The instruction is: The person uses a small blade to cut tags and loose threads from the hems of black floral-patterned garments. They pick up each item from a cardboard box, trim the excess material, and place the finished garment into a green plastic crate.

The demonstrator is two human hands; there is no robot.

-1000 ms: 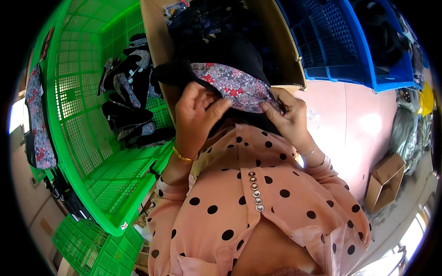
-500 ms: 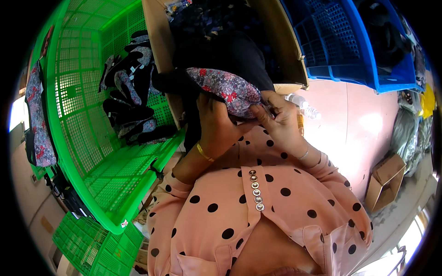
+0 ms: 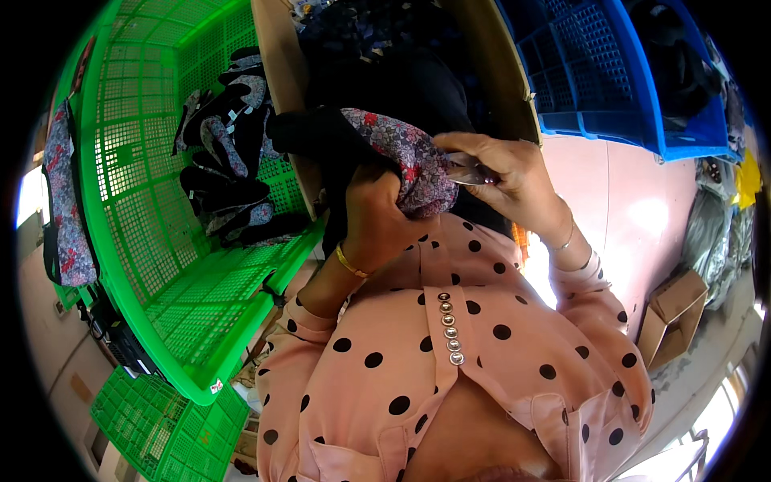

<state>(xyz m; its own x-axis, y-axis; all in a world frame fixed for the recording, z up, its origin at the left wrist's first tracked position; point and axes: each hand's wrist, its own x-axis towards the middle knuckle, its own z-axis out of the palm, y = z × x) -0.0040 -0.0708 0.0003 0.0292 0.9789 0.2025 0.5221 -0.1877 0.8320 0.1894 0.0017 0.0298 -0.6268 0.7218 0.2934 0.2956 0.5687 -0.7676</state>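
My left hand (image 3: 371, 215) is closed on a padded-looking piece of fabric (image 3: 405, 140), floral with red blooms on one side and black on the other. Its black end reaches left over the box edge. In my right hand (image 3: 522, 183) is a small metal tool, apparently thread snips (image 3: 472, 171), with its pointed blades against the right edge of the floral cloth. My right fingers are wrapped round the snips. The underside of the fabric and most of my left fingertips are hidden.
A green plastic crate (image 3: 136, 161) at left holds several similar black and floral pieces (image 3: 225, 145). Ahead stands a cardboard box (image 3: 283, 76) with dark cloth in it. Blue crates (image 3: 590, 128) are at the far right, and a small cardboard box (image 3: 673, 313) lies lower right.
My right hand has turned and moved slightly right, and the metal blades now show at the fabric's edge. The floral piece is more bunched in my left hand.
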